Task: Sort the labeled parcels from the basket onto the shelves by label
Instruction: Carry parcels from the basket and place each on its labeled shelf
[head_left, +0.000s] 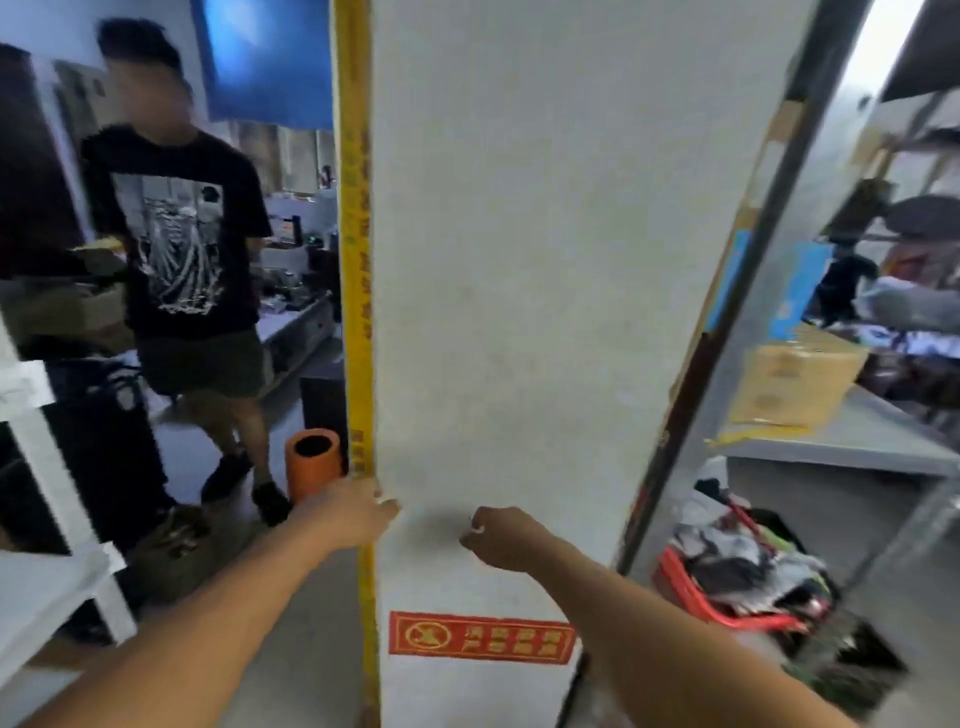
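basket (691, 587): red, on the floor at lower right, beside the grey shelves; rim partly hidden.
parcels (737, 561): grey, black and white soft bags heaped in the basket, above rim level; labels unreadable.
shelves (841, 441): grey metal, right side; brown cardboard box (795, 379) resting on one level.
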